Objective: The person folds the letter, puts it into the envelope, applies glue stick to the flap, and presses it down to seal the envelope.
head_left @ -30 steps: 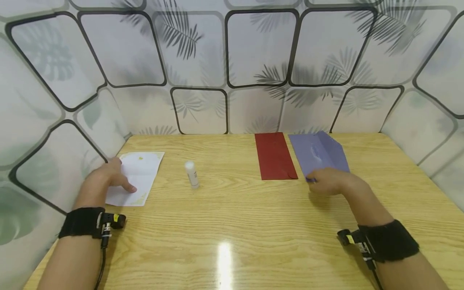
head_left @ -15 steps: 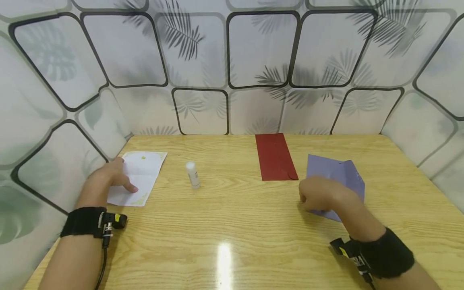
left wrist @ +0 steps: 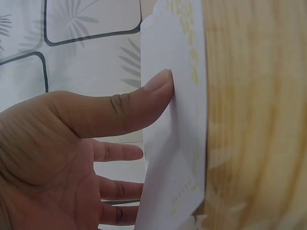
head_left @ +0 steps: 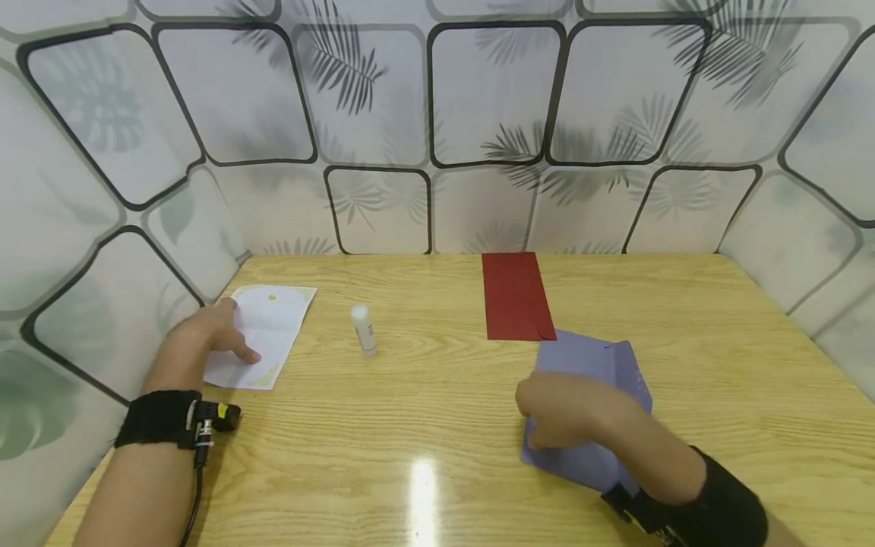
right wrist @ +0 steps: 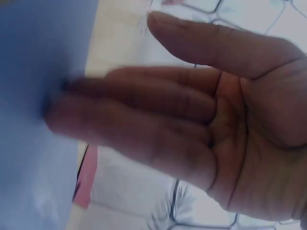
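At the left of the table, my left hand (head_left: 208, 334) rests on a white sheet (head_left: 276, 319) with gold corner patterns. In the left wrist view its thumb (left wrist: 156, 91) lies on the paper and the other fingers reach straight along its edge. My right hand (head_left: 574, 406) is over a purple envelope (head_left: 588, 349) whose flap is folded out, covering its middle. Seen from the right wrist, the fingers (right wrist: 139, 129) are fairly straight and slightly blurred, their tips touching the envelope, while the thumb (right wrist: 192, 40) stands apart.
A red envelope (head_left: 516, 296) lies near the back edge, its lower corner close to the purple one. Between the white sheet and the red envelope stands a small white-capped bottle (head_left: 364, 330). Patterned curtain (head_left: 492, 91) surrounds the wooden table (head_left: 383, 425) on the sides in view.
The right hand has brought the purple envelope from beside the red one toward the front and then leftward. The left hand and white sheet have stayed in place.
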Motion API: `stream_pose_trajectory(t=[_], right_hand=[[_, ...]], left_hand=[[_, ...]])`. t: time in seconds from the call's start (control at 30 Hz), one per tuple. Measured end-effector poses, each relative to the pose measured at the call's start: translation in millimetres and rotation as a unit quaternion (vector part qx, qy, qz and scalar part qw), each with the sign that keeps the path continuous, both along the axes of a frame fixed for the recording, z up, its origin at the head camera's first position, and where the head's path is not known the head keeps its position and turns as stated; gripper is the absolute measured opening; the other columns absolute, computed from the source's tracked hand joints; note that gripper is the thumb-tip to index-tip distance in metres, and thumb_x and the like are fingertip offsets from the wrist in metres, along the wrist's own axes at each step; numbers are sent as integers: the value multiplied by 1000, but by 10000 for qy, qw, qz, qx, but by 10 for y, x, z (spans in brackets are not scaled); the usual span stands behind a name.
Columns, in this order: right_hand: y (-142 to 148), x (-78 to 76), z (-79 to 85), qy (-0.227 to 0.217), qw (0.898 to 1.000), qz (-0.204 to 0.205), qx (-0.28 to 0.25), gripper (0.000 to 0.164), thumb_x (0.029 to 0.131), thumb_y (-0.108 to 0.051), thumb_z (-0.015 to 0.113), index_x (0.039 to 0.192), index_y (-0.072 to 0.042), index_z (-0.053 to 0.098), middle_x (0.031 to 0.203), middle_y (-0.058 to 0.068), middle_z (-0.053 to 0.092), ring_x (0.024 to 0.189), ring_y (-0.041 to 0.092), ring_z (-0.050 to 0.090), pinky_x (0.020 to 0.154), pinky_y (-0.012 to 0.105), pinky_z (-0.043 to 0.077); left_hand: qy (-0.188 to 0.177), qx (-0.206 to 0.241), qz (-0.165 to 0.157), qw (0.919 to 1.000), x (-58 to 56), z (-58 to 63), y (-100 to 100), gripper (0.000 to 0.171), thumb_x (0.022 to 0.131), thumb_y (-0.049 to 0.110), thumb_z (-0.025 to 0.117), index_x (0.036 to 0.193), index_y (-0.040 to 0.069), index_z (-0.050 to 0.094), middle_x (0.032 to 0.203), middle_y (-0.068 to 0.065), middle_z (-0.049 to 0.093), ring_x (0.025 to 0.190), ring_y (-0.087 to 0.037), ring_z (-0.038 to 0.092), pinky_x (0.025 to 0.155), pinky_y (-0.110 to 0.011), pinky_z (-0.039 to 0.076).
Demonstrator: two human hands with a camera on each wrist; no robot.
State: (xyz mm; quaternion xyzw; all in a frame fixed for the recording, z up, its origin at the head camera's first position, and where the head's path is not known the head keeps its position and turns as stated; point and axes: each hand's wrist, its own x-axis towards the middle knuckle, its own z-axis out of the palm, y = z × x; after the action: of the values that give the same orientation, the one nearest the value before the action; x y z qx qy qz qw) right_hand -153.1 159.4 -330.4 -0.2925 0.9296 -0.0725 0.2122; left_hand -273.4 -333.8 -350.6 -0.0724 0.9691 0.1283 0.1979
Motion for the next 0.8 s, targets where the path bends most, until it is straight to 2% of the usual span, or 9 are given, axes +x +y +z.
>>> stream_pose_trajectory(t=[0.1,0.17,0.3,0.4,0.5,0.67,0.73,0.77,0.8], right_hand=[[95,-86,0,84,9985,-540,-56,29,81,-17,80,72,-11,53,65,-4,40,61,12,34,56,27,33],[170,-157,-19,149,9966,-806,79,32,78,-24,84,82,-9,57,72,0,48,67,15,43,61,30,39],[258,-254,-74,263,9944,-918,446,40,71,-27,90,86,-7,59,77,1,54,71,17,50,64,32,44],[264,-266,-116,287,9934,-952,574,42,66,-25,93,84,-7,60,76,1,56,71,17,51,64,32,45],[229,-235,-144,332,9939,-855,614,44,62,-24,94,83,-8,59,76,0,55,70,17,50,64,33,46],[43,-94,-171,408,9961,-545,559,45,57,-24,96,77,-9,59,70,-2,53,67,17,48,64,35,45],[-46,-29,-170,468,9967,-284,603,45,56,-27,97,74,-10,59,68,-2,53,66,17,48,64,36,45],[-88,0,-166,514,9966,-58,640,46,57,-29,96,77,-10,60,71,-3,53,68,17,49,67,36,47],[-124,26,-159,446,9970,132,625,46,58,-31,96,84,-9,64,80,-1,61,76,17,56,74,36,50]], left_hand=[[-9,25,-26,10000,6,8,10,123,71,36,89,148,-19,10,144,-47,22,129,-58,33,111,-65,29],[-12,29,-31,10000,8,12,19,123,71,36,89,148,-19,10,144,-47,22,130,-58,33,111,-65,29],[-28,-15,-13,10000,12,16,24,123,71,36,89,148,-19,11,144,-47,22,129,-57,34,111,-65,29],[-34,-36,-33,10000,11,8,14,122,71,36,89,148,-19,11,144,-47,22,129,-58,34,111,-65,30],[-15,-39,-75,10000,6,-1,0,122,72,36,89,148,-18,11,144,-47,22,129,-59,33,110,-66,29],[-39,-31,-51,10000,-2,-10,-3,122,72,36,89,148,-18,10,144,-47,21,129,-58,33,111,-66,29],[-49,-34,-47,10000,-1,-8,0,123,72,36,89,148,-18,9,144,-47,21,130,-59,32,111,-66,29],[-55,-41,-44,10000,0,-6,1,124,72,36,89,148,-17,9,144,-47,21,130,-59,32,111,-66,28],[-52,-43,-49,10000,1,-4,2,124,71,36,90,149,-17,9,144,-47,20,130,-59,31,111,-66,28]])
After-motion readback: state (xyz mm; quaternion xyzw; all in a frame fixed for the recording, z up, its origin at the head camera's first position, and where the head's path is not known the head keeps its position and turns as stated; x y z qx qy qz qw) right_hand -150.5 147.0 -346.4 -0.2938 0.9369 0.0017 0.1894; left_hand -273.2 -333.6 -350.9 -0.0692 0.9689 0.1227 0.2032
